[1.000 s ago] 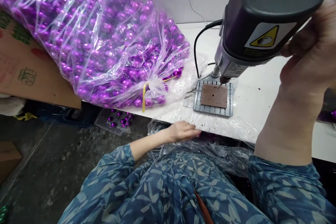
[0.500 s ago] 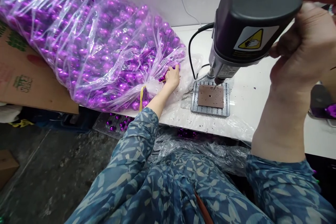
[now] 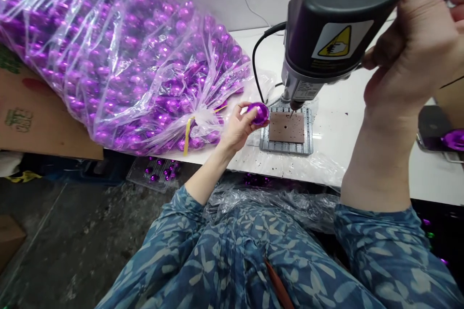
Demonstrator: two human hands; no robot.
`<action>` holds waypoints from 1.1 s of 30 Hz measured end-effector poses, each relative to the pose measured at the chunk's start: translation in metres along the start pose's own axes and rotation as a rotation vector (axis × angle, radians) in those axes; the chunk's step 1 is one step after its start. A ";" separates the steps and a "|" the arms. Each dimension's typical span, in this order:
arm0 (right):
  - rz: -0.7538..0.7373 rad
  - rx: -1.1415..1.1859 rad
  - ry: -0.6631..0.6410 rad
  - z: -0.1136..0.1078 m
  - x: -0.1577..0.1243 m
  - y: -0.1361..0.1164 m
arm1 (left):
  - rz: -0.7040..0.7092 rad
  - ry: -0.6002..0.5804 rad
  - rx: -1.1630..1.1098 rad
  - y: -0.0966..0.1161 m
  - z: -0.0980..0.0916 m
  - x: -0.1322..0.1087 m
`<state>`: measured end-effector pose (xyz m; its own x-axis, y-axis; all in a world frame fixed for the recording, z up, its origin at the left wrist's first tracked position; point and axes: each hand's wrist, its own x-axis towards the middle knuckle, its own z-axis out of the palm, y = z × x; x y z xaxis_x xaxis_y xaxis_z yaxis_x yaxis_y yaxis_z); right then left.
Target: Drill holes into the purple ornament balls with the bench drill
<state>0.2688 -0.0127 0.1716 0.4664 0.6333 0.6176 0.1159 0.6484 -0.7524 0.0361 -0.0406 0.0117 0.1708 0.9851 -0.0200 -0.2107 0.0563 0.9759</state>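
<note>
My left hand (image 3: 237, 128) pinches a shiny purple ball (image 3: 257, 114) between thumb and fingers, just left of a small bench drill press (image 3: 337, 24). Under the drill bit (image 3: 292, 113) lies a brown square plate (image 3: 286, 127) with a hole in its middle, on a grey slotted base (image 3: 286, 148). The bit's tip is above the plate. My right hand (image 3: 416, 43) is closed at the right side of the black motor housing, its fingers curled around the press handle, which is mostly hidden. Left of the ball lies a big clear bag (image 3: 145, 63) packed with purple balls.
A yellow tie (image 3: 187, 135) hangs from the bag's gathered neck. A cardboard box (image 3: 43, 111) is under the bag at left. Dark shavings and clear plastic film lie on the white table (image 3: 355, 130). A tray (image 3: 152, 178) with purple balls sits below the table edge.
My left hand has drawn back from the bag's neck and moved right toward the drill press, now with a purple ball in plain view. My right hand stays at the press.
</note>
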 end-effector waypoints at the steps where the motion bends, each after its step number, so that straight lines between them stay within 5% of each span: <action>1: -0.035 0.017 -0.005 -0.001 0.000 0.001 | -0.016 -0.020 0.001 -0.009 0.006 -0.003; 6: -0.043 0.006 -0.007 -0.004 -0.003 0.002 | 0.022 -0.056 0.029 -0.054 0.019 0.009; 10: -0.045 0.002 0.014 -0.003 -0.004 -0.003 | 0.004 -0.054 0.039 -0.070 0.020 0.027; 33: -0.036 -0.016 -0.018 -0.005 -0.005 -0.003 | 0.176 -0.102 0.439 -0.071 0.037 0.040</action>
<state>0.2706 -0.0205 0.1695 0.4462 0.6171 0.6481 0.1468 0.6640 -0.7332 0.0934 -0.0114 -0.0501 0.2669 0.9514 0.1536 0.1776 -0.2052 0.9625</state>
